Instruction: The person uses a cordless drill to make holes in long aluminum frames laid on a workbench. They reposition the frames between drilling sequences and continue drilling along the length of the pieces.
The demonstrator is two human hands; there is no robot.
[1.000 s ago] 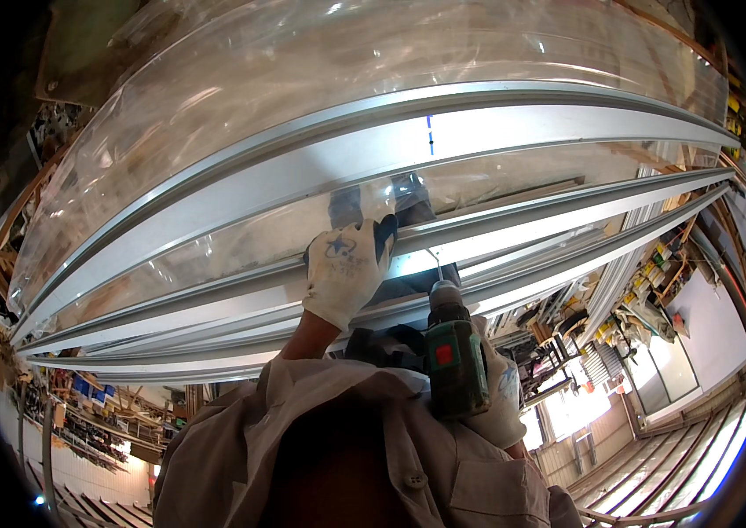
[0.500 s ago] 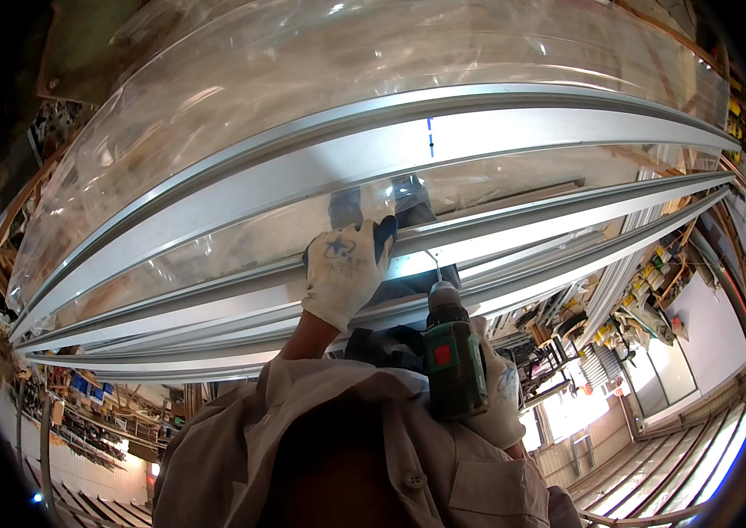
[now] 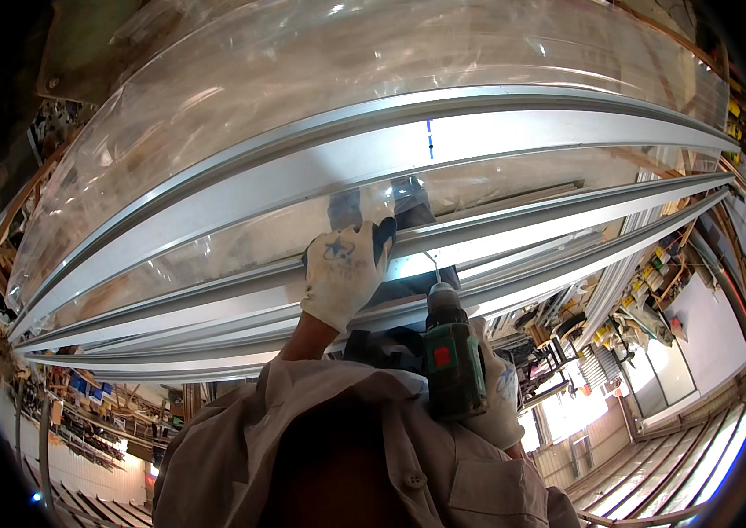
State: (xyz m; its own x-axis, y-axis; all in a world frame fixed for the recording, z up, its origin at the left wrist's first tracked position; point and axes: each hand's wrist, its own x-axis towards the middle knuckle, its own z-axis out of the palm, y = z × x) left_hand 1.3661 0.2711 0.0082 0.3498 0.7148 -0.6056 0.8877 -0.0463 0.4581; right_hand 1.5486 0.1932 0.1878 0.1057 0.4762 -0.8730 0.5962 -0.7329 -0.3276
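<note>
My left hand point(image 3: 344, 271), in a white work glove with dark fingertips, is closed over the upper edge of a long silver metal profile point(image 3: 514, 231). Its fingers wrap to the far side. My right hand point(image 3: 498, 396), gloved too, grips a dark green cordless drill point(image 3: 454, 365) with a red patch; the drill body hides most of the fingers. From the chuck a thin bit point(image 3: 433, 261) points up at the profile's near face, just right of my left hand. Whether the tip has entered the metal, I cannot tell.
Beyond lies a wider silver profile point(image 3: 373, 152) with a blue mark and a dark spot. Clear plastic sheeting point(image 3: 320, 70) spreads behind it. More profiles point(image 3: 558, 280) run closer to my body. Cluttered racks point(image 3: 654, 282) stand to the right, a white panel point(image 3: 709, 327) beside them.
Almost nothing differs. Both hands, the drill and the held profile stay in nearly the same place, with only a very slight shift of the view.
</note>
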